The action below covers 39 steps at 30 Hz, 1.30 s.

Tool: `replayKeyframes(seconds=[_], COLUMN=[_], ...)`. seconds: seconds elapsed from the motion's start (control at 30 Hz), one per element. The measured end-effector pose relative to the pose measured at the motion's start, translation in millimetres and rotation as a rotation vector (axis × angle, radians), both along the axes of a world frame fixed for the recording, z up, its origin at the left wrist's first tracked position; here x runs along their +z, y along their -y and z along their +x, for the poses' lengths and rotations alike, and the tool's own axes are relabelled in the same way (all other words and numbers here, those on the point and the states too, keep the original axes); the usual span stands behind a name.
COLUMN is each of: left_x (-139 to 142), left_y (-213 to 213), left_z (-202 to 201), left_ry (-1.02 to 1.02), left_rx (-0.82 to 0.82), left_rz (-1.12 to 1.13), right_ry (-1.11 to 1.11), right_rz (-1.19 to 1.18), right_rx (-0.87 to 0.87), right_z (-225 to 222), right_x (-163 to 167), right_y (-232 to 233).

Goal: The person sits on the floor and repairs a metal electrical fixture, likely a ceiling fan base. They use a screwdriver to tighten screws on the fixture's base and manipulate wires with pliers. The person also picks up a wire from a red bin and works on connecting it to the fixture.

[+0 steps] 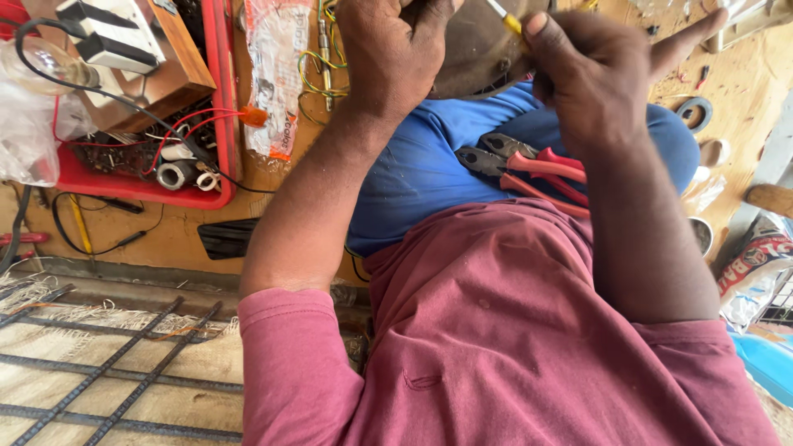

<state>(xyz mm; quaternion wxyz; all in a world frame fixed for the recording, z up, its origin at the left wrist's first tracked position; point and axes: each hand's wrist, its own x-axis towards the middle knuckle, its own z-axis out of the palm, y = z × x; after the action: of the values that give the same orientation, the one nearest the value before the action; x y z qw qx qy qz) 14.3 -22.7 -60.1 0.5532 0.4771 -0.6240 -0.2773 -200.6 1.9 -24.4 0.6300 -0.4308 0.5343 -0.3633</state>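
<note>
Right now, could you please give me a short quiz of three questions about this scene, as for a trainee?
1. True or false: the pliers with red handles lie on the person's lap.
2. The left hand grips a brown object. Which hand pinches the thin yellow tool? A) left hand B) right hand
3. Fill in: the tray beside the left arm is coloured ____.
Key: 1 true; 2 B; 3 red.

Two pliers (529,169), one red tray (223,99), two tape rolls (173,175).
</note>
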Motion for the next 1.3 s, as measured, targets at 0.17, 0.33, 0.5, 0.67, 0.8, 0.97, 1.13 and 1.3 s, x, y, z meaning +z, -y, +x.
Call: replayKeyframes(seconds=[0.17,0.33,0.5,0.67,0.8,0.97,1.13,1.3], left_x=[1,3,10,9,8,15,14,6], left_y=[1,1,2,2,3,7,8,6], left_z=[2,2,5,7,7,5,7,8], left_ry=[0.208,0.143,0.209,0.175,0.201,0.183,0.154,0.120], left_rx=[0.098,0.119,0.116,0.071,0.113,0.101,0.071,0.057], left_rz=[-0.025,-0.011,-0.014,0.035,-0.005,-0.084,0.081,0.120], right_ry=[0.057,-0.165,-0.208,-0.240,0.002,0.041,-0.373,-0.318], right_rz=[0.125,-0.110,-0.170,-0.395,0.270,0.111,-0.380,-0.249], right_rx=[0.065,0.004,0.081,0.012,-0.011,0.068,-0.058,-0.065], right_z=[-2,7,6,10,4,1,12,12], right_x=[5,7,10,1,-3,0,-2,-7], right_y=[6,1,2,-5,8,10,-4,0])
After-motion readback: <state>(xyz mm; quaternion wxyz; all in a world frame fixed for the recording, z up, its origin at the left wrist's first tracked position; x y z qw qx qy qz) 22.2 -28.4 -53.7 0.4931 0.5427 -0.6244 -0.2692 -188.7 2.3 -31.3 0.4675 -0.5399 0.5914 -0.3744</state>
